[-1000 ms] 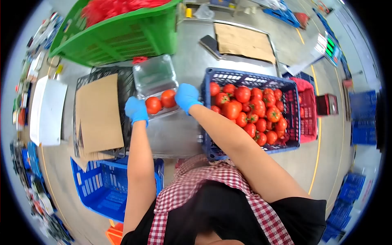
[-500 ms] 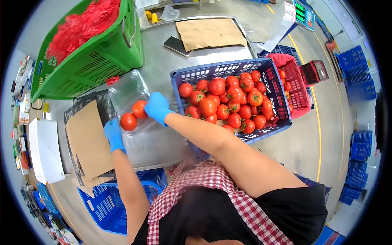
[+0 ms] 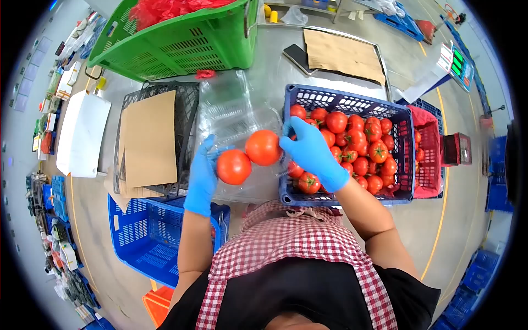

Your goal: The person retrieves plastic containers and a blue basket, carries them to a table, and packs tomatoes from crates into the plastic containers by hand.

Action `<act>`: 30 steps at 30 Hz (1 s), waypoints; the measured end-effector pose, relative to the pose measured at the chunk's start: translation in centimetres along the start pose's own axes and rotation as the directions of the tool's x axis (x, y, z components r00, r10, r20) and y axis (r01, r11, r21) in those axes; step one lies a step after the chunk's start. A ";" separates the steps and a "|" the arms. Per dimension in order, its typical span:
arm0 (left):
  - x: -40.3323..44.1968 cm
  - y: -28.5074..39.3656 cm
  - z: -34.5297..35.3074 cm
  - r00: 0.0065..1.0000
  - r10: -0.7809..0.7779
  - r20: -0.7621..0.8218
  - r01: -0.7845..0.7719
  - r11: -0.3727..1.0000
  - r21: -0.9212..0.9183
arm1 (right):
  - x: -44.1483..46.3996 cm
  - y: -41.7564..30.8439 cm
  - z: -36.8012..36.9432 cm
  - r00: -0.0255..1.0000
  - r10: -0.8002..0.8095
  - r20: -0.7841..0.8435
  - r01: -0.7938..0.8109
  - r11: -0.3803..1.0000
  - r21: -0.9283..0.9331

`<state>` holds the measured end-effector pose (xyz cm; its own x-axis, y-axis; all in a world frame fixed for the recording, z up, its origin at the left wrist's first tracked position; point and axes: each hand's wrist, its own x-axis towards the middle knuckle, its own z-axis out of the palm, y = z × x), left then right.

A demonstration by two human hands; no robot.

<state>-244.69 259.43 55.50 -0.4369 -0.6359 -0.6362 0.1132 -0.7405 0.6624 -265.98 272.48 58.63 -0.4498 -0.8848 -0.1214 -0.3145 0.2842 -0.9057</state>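
Note:
Both of my hands wear blue gloves. A clear plastic container (image 3: 267, 118) with two tomatoes is raised above the metal table (image 3: 269, 55). One tomato (image 3: 234, 166) lies beside my left hand (image 3: 203, 176), whose fingers hold the container's left side. The other tomato (image 3: 263, 147) is nearer my right hand (image 3: 313, 154), which grips the container's right edge. The container's clear lid stands open at the far side. Just right of my right hand is a dark blue crate (image 3: 346, 99) of red tomatoes.
A green crate (image 3: 176, 52) with red bags stands at the back left. Cardboard (image 3: 148, 140) lies on a black crate at left, above a blue basket (image 3: 146, 231). A phone (image 3: 300, 58) and brown cardboard (image 3: 344, 55) lie at the back; a red crate (image 3: 426, 159) is right.
The container with its two tomatoes has come up off the table, closer to the camera, with both hands at its sides. The view has also shifted.

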 end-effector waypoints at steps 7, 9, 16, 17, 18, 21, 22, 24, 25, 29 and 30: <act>-3.9 -5.3 3.4 0.994 0.064 0.090 -0.081 0.977 0.199 | -8.3 2.5 -4.2 0.996 -0.019 -0.087 0.032 0.989 0.144; -3.8 -5.7 3.7 0.999 0.037 0.021 -0.040 0.988 0.151 | -9.6 4.4 -5.2 0.990 0.131 -0.057 -0.107 0.945 0.310; -6.4 -7.6 7.8 0.994 0.038 0.107 -0.064 0.963 0.260 | -15.4 9.2 -15.8 0.932 0.350 -0.093 -0.269 0.840 0.471; -6.5 -7.9 9.1 0.988 0.038 0.152 -0.082 0.953 0.292 | -15.9 8.6 -16.7 0.942 0.334 0.012 -0.299 0.827 0.476; -6.1 -8.8 10.0 0.976 0.039 0.215 -0.106 0.945 0.308 | -16.4 8.6 -17.0 0.949 0.277 0.150 -0.315 0.819 0.480; -6.1 -10.5 14.5 0.919 0.002 0.394 -0.162 0.914 0.372 | -16.6 7.7 -17.1 0.959 0.218 0.179 -0.280 0.820 0.500; -6.8 -10.5 16.8 0.912 -0.073 0.403 -0.095 0.919 0.382 | -16.4 6.4 -18.4 0.927 0.330 0.180 -0.373 0.754 0.541; -7.0 -11.2 20.3 0.880 -0.186 0.438 -0.024 0.902 0.431 | -16.5 7.1 -20.4 0.903 0.396 0.167 -0.428 0.796 0.429; -6.9 -11.6 22.1 0.858 -0.240 0.453 0.007 0.889 0.458 | -16.9 7.2 -21.8 0.904 0.389 0.178 -0.428 0.812 0.397; -6.1 -14.2 28.4 0.758 -0.179 0.628 -0.152 0.887 0.437 | -19.5 10.0 -27.7 0.861 0.505 0.065 -0.447 0.688 0.572; -6.0 -14.3 29.9 0.763 -0.236 0.602 -0.099 0.878 0.469 | -20.2 12.0 -29.0 0.900 0.435 -0.027 -0.347 0.751 0.561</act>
<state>-270.33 280.34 61.67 -0.8971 -0.1797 -0.4037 -0.2762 -0.4850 0.8298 -284.91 304.46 61.96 -0.5639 -0.6627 -0.4927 0.3888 0.3133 -0.8664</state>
